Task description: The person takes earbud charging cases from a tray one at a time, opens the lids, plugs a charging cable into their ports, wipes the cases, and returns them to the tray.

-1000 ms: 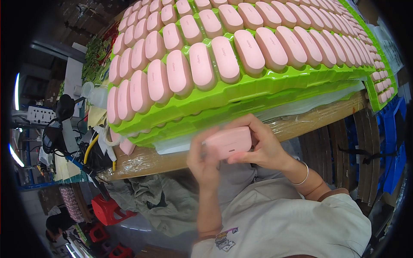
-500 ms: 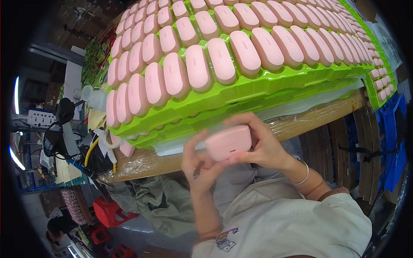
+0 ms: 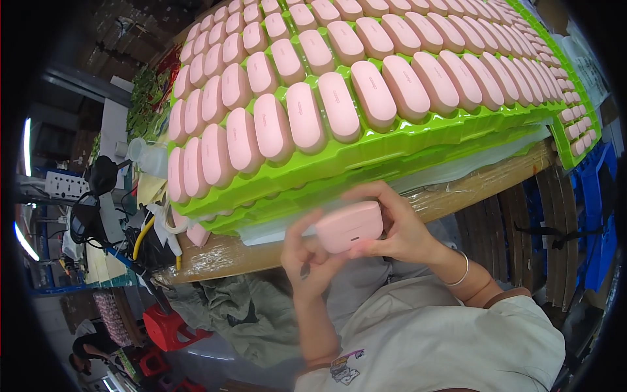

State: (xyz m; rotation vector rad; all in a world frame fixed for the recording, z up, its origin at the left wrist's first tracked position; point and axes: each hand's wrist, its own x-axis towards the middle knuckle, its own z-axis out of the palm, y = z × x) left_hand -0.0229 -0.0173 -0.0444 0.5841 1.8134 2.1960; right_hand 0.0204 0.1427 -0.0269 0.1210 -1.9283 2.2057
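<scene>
A pink earbud charging case [image 3: 351, 228] is held in front of my body, just off the table's near edge. Its lid is closed, and a small dark port shows on the side facing me. My right hand [image 3: 408, 232] grips its right end, thumb below and index finger arched over the top. At the left end, my left hand [image 3: 310, 264] has curled fingers and a thumb against the case; a small dark mark or object shows near the palm. Beyond my hands, a green tray [image 3: 418, 134] bears many matching pink cases [image 3: 339, 108] in rows.
The trays are stacked on a plastic-wrapped table [image 3: 222, 258]. Cables and a yellow-handled tool [image 3: 142, 236] lie at the left. A red stool [image 3: 170, 330] stands on the floor at lower left, with another person [image 3: 95, 346] beyond. Blue crates [image 3: 601, 242] are at right.
The view has shifted slightly, so trays and table appear a little lower. The case stays between both hands, with almost the same hold.
</scene>
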